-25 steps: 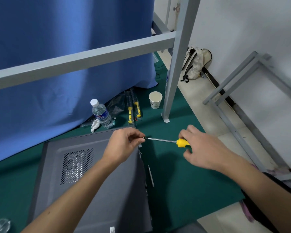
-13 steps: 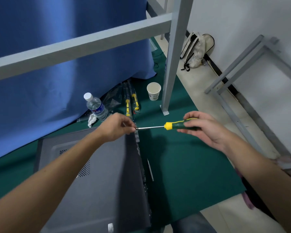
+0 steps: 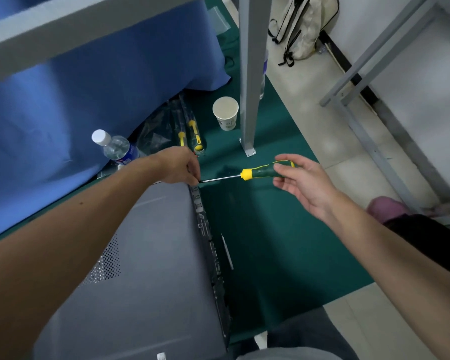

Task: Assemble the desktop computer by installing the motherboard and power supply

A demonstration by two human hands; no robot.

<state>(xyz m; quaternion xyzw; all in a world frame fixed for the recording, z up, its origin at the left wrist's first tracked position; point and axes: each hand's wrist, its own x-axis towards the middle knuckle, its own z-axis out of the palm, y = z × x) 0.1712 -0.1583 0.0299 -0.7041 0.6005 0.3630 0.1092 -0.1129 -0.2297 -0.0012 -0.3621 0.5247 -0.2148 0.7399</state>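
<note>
Head view shows the computer case (image 3: 140, 268) lying on its side at about seven o'clock in the frame, its grey side panel facing up with a perforated vent patch toward the left and its rear edge, lined with slots and cut-outs, running along the right from the top corner down toward six o'clock. The step in hand looks like driving a screw into the top rear corner of that case. The left hand (image 3: 178, 166) sits just at that corner, fingertips pinched round the tip of the screwdriver (image 3: 247, 174), presumably steadying a small screw I cannot make out. The right hand (image 3: 300, 184), out at three o'clock from the corner, has a loose grip: thumb and first fingers lightly curled round the green and yellow handle, the other fingers spread. To do this well, I would keep the shaft in line with the hole, press gently inward while turning from the handle, and let go with the left fingertips only once the thread bites; a tilted shaft risks cross-threading or dropping the screw. The case rests on a counter (image 3: 270, 255) covered in green cloth. Farther out, toward twelve o'clock, lie two more packaged screwdrivers (image 3: 190, 132), a paper cup (image 3: 225, 113) and a water bottle (image 3: 115, 149) against a blue curtain (image 3: 102, 87).
</note>
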